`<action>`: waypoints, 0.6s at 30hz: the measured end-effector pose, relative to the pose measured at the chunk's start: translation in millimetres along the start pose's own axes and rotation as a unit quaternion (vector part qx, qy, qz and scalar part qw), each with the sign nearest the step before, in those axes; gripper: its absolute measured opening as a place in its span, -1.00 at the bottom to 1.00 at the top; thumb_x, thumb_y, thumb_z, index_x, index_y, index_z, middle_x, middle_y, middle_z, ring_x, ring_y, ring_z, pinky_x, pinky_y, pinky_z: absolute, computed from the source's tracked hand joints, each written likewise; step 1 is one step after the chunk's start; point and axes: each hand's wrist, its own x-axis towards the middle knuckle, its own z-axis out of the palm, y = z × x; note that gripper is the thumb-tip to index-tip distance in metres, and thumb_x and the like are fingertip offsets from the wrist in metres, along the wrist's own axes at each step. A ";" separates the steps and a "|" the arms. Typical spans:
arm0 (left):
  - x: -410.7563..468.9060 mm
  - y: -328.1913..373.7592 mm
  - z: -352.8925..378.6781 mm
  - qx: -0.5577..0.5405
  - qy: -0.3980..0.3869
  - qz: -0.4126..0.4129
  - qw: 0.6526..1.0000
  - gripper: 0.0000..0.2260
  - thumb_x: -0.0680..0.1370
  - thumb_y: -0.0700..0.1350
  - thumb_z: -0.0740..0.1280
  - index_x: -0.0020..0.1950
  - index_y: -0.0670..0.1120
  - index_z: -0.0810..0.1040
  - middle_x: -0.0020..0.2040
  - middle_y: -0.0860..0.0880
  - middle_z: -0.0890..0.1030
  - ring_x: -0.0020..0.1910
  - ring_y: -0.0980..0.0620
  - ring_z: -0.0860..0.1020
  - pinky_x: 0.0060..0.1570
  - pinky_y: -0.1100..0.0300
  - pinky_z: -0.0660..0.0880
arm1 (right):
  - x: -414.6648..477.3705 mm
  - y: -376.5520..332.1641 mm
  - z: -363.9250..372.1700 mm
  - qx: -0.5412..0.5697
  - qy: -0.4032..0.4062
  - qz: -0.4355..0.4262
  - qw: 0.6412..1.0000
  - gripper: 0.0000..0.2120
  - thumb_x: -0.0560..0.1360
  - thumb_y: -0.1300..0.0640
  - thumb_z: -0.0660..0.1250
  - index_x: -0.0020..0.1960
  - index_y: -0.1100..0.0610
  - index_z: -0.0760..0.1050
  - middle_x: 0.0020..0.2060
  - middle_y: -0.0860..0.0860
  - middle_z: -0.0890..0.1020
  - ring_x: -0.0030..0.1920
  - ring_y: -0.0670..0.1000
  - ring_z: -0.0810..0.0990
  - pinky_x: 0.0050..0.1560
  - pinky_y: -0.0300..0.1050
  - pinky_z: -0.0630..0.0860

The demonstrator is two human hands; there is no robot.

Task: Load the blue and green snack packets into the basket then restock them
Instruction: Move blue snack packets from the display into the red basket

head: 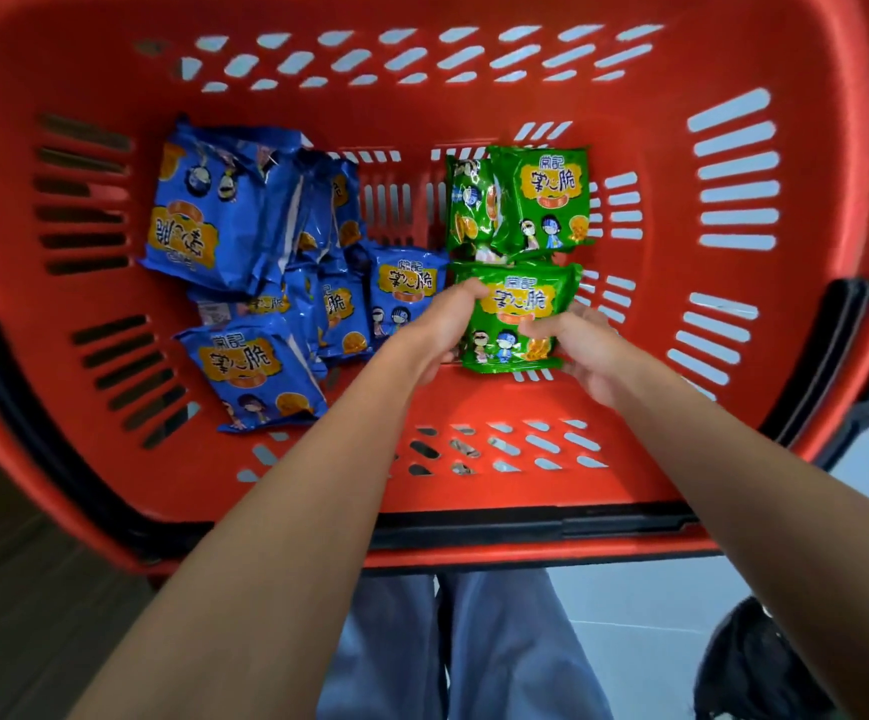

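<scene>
A red plastic basket (474, 402) fills the view. Several blue snack packets (245, 283) lie piled in its left half. Two green packets (525, 200) stand side by side at the right, and a third green packet (518, 304) lies in front of them. My left hand (437, 324) grips that front green packet at its left edge, thumb on its face. My right hand (583, 345) holds its right lower edge, thumb over the front and fingers behind it.
The basket has slotted walls and black handles (525, 530) folded along the near rim and sides. Grey trousers show below the basket. A dark shoe or bag (754, 662) lies on the pale floor at the lower right.
</scene>
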 end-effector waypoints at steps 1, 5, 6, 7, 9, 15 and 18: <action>-1.1 2.0 5.9 0.021 -0.012 0.012 1.000 -0.62 0.61 0.03 0.10 0.39 -0.07 0.34 0.45 -0.07 0.33 0.37 -0.07 0.35 0.35 -0.01 0.30 | -2.0 0.5 -3.6 0.021 0.011 0.006 1.000 -0.63 0.41 0.29 0.37 0.20 0.16 0.48 0.14 0.08 0.61 0.15 0.08 0.56 0.31 0.07 0.39; -13.2 11.8 28.3 0.078 -0.002 0.081 0.994 -0.54 0.65 -0.05 0.06 0.55 -0.03 0.08 0.56 -0.06 0.07 0.52 -0.09 0.10 0.48 0.00 0.07 | -9.8 3.4 -9.7 0.029 0.168 -0.055 0.984 -0.80 0.42 0.33 0.31 0.00 0.12 0.52 0.04 0.16 0.64 -0.05 0.10 0.61 0.10 0.00 0.54; -12.5 13.7 32.6 0.067 -0.008 0.091 0.994 -0.55 0.66 -0.07 0.07 0.55 -0.03 0.09 0.56 -0.05 0.09 0.52 -0.08 0.11 0.47 0.04 0.07 | -11.2 5.2 -10.1 0.014 0.200 -0.069 0.977 -0.79 0.44 0.31 0.31 0.04 0.13 0.53 0.03 0.15 0.64 -0.02 0.12 0.61 0.13 0.05 0.52; -10.9 16.5 36.0 0.058 -0.014 0.099 0.993 -0.55 0.66 -0.09 0.07 0.55 -0.04 0.10 0.55 -0.04 0.11 0.50 -0.05 0.16 0.43 0.11 0.11 | -12.8 6.7 -9.8 0.005 0.216 -0.077 0.973 -0.78 0.46 0.28 0.31 0.09 0.15 0.53 0.04 0.15 0.63 0.02 0.15 0.61 0.17 0.08 0.50; -7.8 21.5 39.0 0.077 -0.015 0.110 0.991 -0.55 0.65 -0.12 0.10 0.54 -0.05 0.10 0.54 -0.05 0.17 0.36 -0.03 0.38 0.29 0.29 0.30 | -11.0 10.5 -9.0 -0.020 0.226 -0.085 0.970 -0.76 0.50 0.22 0.29 0.15 0.18 0.51 0.03 0.12 0.63 0.06 0.14 0.59 0.18 0.04 0.48; 9.0 3.6 24.9 0.205 0.009 0.083 0.975 -0.49 0.64 0.03 0.12 0.55 -0.08 0.08 0.52 -0.09 0.22 0.49 -0.14 0.20 0.43 0.07 0.17 | 3.6 7.5 -0.4 -0.065 0.258 -0.040 0.963 -0.69 0.52 0.10 0.27 0.22 0.20 0.47 0.15 0.16 0.56 0.16 0.18 0.52 0.11 -0.07 0.42; 4.0 -9.5 22.3 0.186 0.027 0.101 0.977 -0.52 0.64 0.01 0.12 0.54 -0.08 0.13 0.53 -0.09 0.20 0.50 -0.09 0.18 0.41 0.12 0.14 | 6.4 6.4 0.5 -0.075 0.271 -0.022 0.959 -0.65 0.53 0.07 0.26 0.25 0.21 0.44 0.20 0.18 0.53 0.18 0.20 0.50 0.13 -0.04 0.42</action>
